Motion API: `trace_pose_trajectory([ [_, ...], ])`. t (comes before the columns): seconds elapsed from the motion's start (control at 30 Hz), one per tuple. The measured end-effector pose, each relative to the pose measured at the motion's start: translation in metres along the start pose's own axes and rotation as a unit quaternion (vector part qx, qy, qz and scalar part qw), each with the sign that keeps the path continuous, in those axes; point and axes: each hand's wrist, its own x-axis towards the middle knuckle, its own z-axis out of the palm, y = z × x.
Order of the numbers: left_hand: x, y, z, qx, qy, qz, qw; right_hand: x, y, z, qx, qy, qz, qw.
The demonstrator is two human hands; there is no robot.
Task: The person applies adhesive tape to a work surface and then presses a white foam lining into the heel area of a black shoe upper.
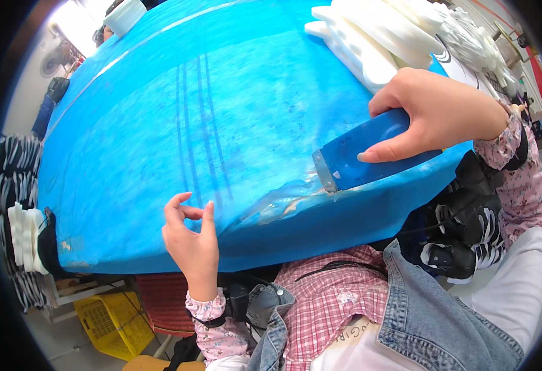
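Right hand [435,111]: pinched blue scraper [370,139]
Left hand [190,241]: hung half-spread, empty
Blue cover [129,142]: probably needed scraper held flat, tbh

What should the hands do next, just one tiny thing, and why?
Maybe the left hand could press the blue cover flat: that hand looks empty, and the right hand holds a blue flat tool beside a crumpled patch.

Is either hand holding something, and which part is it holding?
The right hand grips a flat, blue, metal-tipped tool by its body, away from the metal tip. The left hand holds nothing.
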Motion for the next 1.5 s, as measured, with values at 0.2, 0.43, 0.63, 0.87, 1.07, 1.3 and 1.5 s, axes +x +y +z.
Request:
trace_pose_trajectory([
  [0.2,-0.001,-0.005,0.012,0.047,0.013,0.062,0.997,0.004,-0.002,0.005,-0.022,0.001,0.011,1.000],
  [0.43,0.000,-0.004,0.019,0.135,0.013,0.117,0.984,0.009,-0.002,0.008,-0.063,0.008,-0.005,0.998],
  [0.63,0.006,0.007,0.013,0.231,0.007,0.116,0.966,0.009,-0.006,0.005,-0.047,-0.001,0.007,0.999],
  [0.87,-0.021,0.047,0.046,0.058,-0.280,0.314,0.905,0.019,0.009,0.017,-0.066,0.013,-0.041,0.997],
  [1.07,-0.023,0.048,0.051,0.096,-0.286,0.306,0.903,0.009,0.025,0.007,0.000,-0.029,-0.026,0.999],
  [1.3,-0.022,0.050,0.049,0.094,-0.303,0.299,0.900,-0.007,0.060,-0.005,0.075,-0.051,-0.042,0.995],
  [1.5,-0.022,0.050,0.045,0.123,-0.310,0.292,0.896,-0.018,0.095,-0.006,0.098,-0.062,-0.017,0.993],
])
